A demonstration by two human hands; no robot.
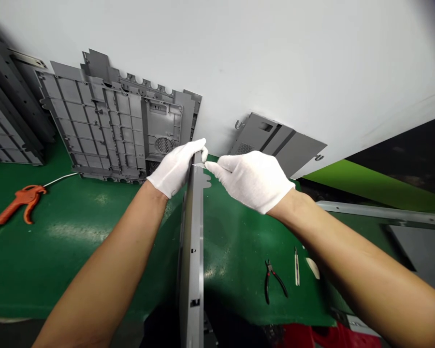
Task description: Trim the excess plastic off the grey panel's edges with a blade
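A grey plastic panel (195, 232) stands on edge in front of me, its narrow side facing up. My left hand (177, 164), in a white glove, is closed around the panel's far end. My right hand (252, 179), also white-gloved, grips a small knife (198, 165) whose pale blade tip lies at the panel's edge, close to my left fingers. The knife's handle is mostly hidden inside the right hand. Rounded tabs stick out from the panel's right side just below the blade.
Ribbed grey panels (105, 125) lean against the white wall (261, 58); another grey panel (279, 145) leans farther right. An orange air gun (20, 203) lies left on the green table (83, 246). Black-handled cutting pliers (273, 280) and a slim pale tool (297, 268) lie at right.
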